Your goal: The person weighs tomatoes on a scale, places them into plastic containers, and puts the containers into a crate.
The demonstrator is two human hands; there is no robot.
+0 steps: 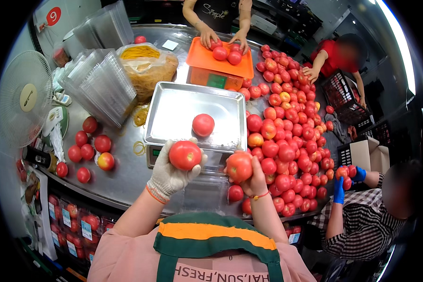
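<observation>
My left hand [171, 174], in a white knitted glove with an orange cuff, holds a red tomato [185, 155] stem side up. Bare but for a red wrist cord, my right hand [255, 178] grips a lighter red tomato [239, 166]. Both are just in front of a digital scale [151, 155] bearing a metal tray [169, 112]. One tomato [203, 125] lies on that tray near its front. Under my hands, a clear plastic container [204, 192] sits at the table's near edge. Close to my right hand spreads a large heap of tomatoes [285, 151].
Stacked clear plastic containers [98, 84] and a bag of yellow rubber bands [148, 67] stand left. Several loose tomatoes [87, 152] lie near a fan [28, 98]. Opposite, a person's hands touch tomatoes on an orange scale [246, 67]. Two co-workers handle tomatoes at right, beside a black crate [345, 98].
</observation>
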